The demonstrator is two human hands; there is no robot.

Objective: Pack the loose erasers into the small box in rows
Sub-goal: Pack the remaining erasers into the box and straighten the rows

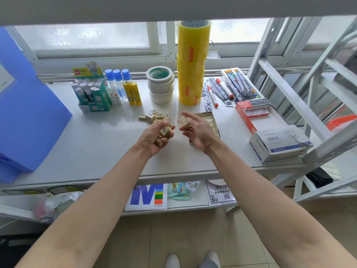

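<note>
Mid-transfer here: my left hand [157, 135] cups a bunch of erasers [164, 131], my right hand [195, 130] pinches one just left of the small box [209, 122], so next I reckon it slots into a row, more loose erasers [152, 116] waiting further left.

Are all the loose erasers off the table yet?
No, several loose erasers lie on the table beyond the left hand.
</note>
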